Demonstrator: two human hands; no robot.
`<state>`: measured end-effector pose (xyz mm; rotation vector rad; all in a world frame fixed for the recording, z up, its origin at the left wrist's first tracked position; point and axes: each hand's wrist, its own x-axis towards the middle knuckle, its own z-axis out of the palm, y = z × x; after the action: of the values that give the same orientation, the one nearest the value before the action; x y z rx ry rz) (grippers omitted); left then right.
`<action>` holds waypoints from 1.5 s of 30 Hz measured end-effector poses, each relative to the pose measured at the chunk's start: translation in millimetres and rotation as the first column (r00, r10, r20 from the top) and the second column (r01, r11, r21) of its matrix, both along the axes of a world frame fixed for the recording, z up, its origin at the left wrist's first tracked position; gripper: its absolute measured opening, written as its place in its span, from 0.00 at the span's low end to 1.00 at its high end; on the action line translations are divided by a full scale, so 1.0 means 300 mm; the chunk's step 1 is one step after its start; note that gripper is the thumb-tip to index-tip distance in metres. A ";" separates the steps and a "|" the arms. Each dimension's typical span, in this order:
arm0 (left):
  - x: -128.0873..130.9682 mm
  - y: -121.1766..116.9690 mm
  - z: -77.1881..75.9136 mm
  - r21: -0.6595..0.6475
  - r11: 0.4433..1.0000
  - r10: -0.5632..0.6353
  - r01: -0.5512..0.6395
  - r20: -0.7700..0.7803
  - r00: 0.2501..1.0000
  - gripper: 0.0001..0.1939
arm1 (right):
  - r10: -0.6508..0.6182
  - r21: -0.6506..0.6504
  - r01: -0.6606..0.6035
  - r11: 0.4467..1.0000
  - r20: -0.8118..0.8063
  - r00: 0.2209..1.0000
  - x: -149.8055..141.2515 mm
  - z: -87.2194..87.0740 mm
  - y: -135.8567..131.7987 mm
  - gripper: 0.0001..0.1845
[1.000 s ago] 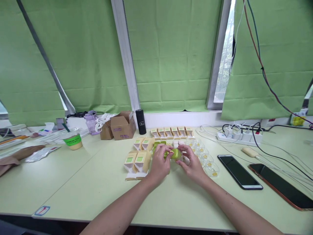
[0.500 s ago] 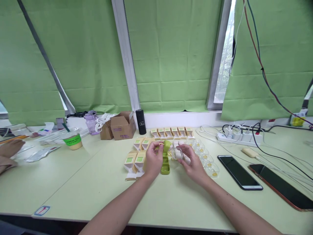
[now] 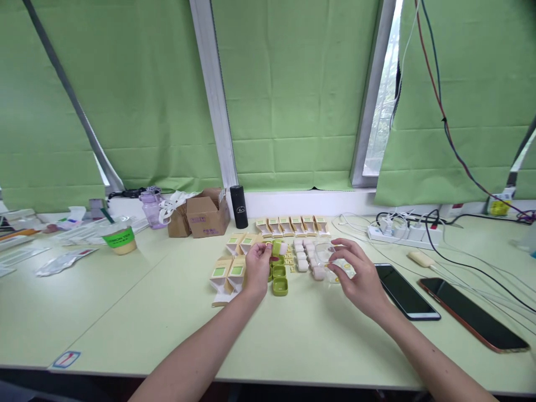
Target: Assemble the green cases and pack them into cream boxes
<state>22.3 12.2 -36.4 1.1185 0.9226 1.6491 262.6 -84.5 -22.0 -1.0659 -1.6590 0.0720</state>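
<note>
My left hand [image 3: 257, 269] is closed on a small green case [image 3: 277, 247], with a whitish block showing at its right end. Below that hand, several square green cases [image 3: 280, 287] stand in a line. To the right, my right hand [image 3: 355, 273] pinches a clear plastic cover [image 3: 323, 253] between thumb and fingers. Other clear covers [image 3: 344, 269] with yellow spots lie partly hidden behind this hand. Between the hands are rows of whitish blocks [image 3: 301, 265] and a strip of small yellow pieces [image 3: 288, 259].
Folded card boxes [image 3: 221, 278] with green panels are left of the cases; more card boxes [image 3: 291, 226] line the back. Two phones [image 3: 406, 291] lie at right near a power strip [image 3: 404, 234]. A drink cup [image 3: 120, 241], cardboard box [image 3: 208, 215] and black bottle [image 3: 239, 206] stand leftward.
My right hand has moved right, away from my left hand, with the clear cover. The whitish blocks are now uncovered. Another person's hand has left the left edge of view.
</note>
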 end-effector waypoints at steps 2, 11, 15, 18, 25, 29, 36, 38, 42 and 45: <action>0.002 -0.002 0.001 0.000 1.000 -0.009 0.009 0.000 1.000 0.24 | -0.044 -0.008 0.045 0.999 0.091 0.995 0.042 -0.019 -0.022 0.03; 0.014 -0.032 0.016 -0.035 0.997 -0.071 0.071 0.018 0.997 0.22 | -0.115 -0.008 0.133 0.991 0.457 0.882 0.140 -0.148 -0.070 0.07; 0.015 -0.035 0.018 -0.042 0.996 -0.082 0.084 0.035 0.996 0.22 | -0.097 -0.048 0.139 0.989 0.498 0.862 0.154 -0.176 -0.068 0.10; 0.015 -0.034 0.017 -0.050 0.995 -0.082 0.084 0.037 0.996 0.21 | -0.127 -0.050 0.176 0.983 0.509 0.851 0.159 -0.184 -0.071 0.10; 0.015 -0.033 0.011 -0.051 0.994 -0.091 0.094 0.048 0.995 0.19 | -0.190 -0.021 0.236 0.972 0.523 0.831 0.166 -0.195 -0.070 0.10; 0.016 -0.035 0.013 -0.048 0.994 -0.100 0.102 0.052 0.994 0.19 | -0.214 -0.004 0.254 0.967 0.527 0.822 0.166 -0.200 -0.066 0.09; 0.014 -0.036 0.012 -0.063 0.990 -0.122 0.126 0.060 0.991 0.17 | -0.214 -0.003 0.248 0.969 0.494 0.842 0.156 -0.170 -0.074 0.11; 0.014 -0.037 0.010 -0.073 0.986 -0.142 0.147 0.071 0.987 0.15 | -0.217 0.025 0.231 0.973 0.456 0.863 0.136 -0.137 -0.069 0.17; 0.016 -0.043 0.016 -0.091 0.978 -0.176 0.185 0.100 0.979 0.13 | -0.130 0.097 0.099 0.990 0.399 0.908 0.053 -0.055 -0.024 0.18; 0.016 -0.052 0.027 -0.101 0.974 -0.186 0.201 0.139 0.973 0.12 | -0.066 0.174 -0.003 0.985 0.388 0.919 -0.033 -0.008 0.035 0.23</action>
<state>27.1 -3.3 -28.4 0.9798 0.7883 1.4717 252.8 -74.0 -24.2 -1.0184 -1.9655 -0.3226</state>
